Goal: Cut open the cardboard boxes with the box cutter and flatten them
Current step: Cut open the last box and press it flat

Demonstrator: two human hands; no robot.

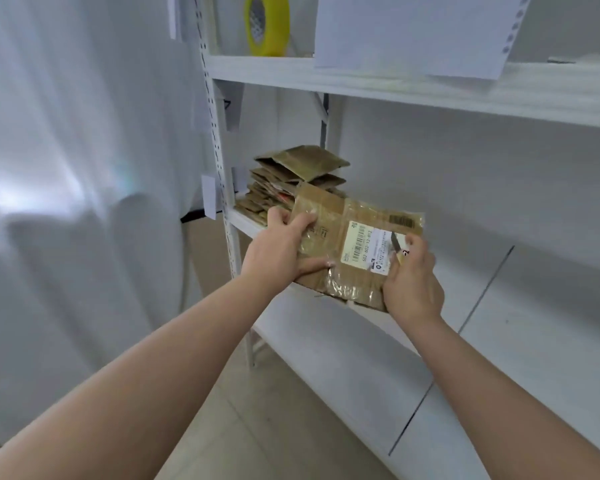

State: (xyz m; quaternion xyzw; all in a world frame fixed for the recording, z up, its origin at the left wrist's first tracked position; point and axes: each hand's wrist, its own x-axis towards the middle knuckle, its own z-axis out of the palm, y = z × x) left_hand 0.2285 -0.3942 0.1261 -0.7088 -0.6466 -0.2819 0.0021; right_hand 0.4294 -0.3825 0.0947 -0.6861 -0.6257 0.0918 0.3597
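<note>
A flattened brown cardboard box (329, 237), wrapped in glossy tape and bearing a white shipping label, is held over the front edge of the white shelf (361, 358). My left hand (278, 251) grips its left end, thumb on top. My right hand (413, 282) holds its right end together with the box cutter (397, 249), whose blade points up and left across the label. A stack of flattened cardboard boxes (291, 178) lies behind it at the shelf's left end.
An upper white shelf (430, 84) carries a yellow tape roll (266, 24) and a hanging white sheet (416, 29). A perforated white upright (222, 168) stands at left, white curtain (66, 168) beyond it. Pale floor lies below.
</note>
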